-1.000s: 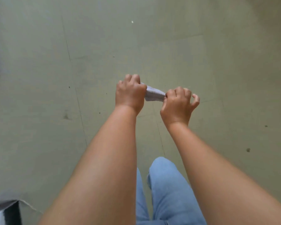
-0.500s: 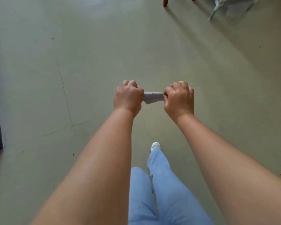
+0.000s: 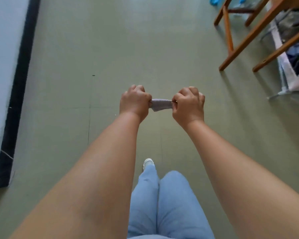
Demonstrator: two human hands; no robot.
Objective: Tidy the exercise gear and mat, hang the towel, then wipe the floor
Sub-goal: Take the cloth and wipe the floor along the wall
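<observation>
Left hand [image 3: 135, 100] and right hand [image 3: 188, 103] grip cloth [image 3: 160, 105] — above green floor [image 3: 93, 57].

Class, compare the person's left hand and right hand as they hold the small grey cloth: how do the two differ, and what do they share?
The left hand sits slightly higher in the view than the right hand. The left hand hides its end of the cloth inside the fist; the right hand shows a thumb and finger pinching its end. Both are curled in a tight grip, pulling the cloth taut between them above the floor.
</observation>
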